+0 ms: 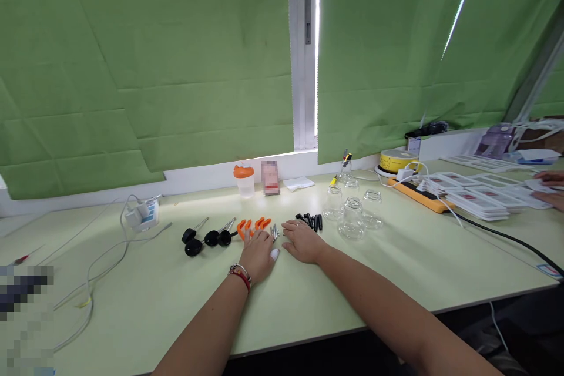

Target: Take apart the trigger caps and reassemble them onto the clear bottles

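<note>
My left hand [257,257] rests on the table with its fingers spread, their tips against several orange curved plastic pieces [247,227]. A small group of silver metal pieces [275,232] lies between my two hands. Flat on the tabletop, my right hand [304,241] has its fingers stretched out toward the silver pieces. Just beyond it are several short black pieces [315,222]. Left of the orange pieces lie several round black heads [192,247] with thin metal stems. Neither hand visibly holds anything, though what lies under the palms is hidden.
Several clear glass jars [351,220] stand to the right. An orange-lidded cup [244,182] is at the back. A power strip [145,214] with cables sits left, an orange one [418,195] right. Another person's hands [549,188] touch stacked white frames [478,202].
</note>
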`<state>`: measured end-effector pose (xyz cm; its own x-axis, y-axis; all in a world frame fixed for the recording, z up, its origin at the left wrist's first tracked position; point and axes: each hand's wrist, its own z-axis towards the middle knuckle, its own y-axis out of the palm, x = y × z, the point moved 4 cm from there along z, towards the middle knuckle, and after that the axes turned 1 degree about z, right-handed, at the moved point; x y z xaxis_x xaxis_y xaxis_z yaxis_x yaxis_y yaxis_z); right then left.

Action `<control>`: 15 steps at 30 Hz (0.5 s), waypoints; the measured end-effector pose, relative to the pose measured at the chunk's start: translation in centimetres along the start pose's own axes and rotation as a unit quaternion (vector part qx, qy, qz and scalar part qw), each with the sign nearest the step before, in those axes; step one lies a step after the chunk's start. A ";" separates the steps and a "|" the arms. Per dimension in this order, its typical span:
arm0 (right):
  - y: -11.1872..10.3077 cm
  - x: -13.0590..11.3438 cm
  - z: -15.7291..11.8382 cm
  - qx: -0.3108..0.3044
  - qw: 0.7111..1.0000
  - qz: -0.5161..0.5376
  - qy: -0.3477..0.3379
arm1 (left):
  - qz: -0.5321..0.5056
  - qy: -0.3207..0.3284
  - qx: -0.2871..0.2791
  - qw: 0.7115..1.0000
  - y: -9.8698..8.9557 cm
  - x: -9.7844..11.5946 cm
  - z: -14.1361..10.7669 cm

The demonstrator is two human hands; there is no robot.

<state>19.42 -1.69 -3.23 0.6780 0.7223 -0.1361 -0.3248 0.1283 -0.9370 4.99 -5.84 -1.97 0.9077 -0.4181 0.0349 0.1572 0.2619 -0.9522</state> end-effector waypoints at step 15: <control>0.1 -0.2 -0.1 -0.035 0.999 0.004 -0.019 | 0.002 0.002 0.001 1.000 0.1 0.2 0.0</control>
<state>19.30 -1.87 -3.32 0.6504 0.7480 -0.1322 -0.2824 0.0766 -0.9562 5.23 -5.88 -2.03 0.9064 -0.4213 0.0302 0.1548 0.2649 -0.9518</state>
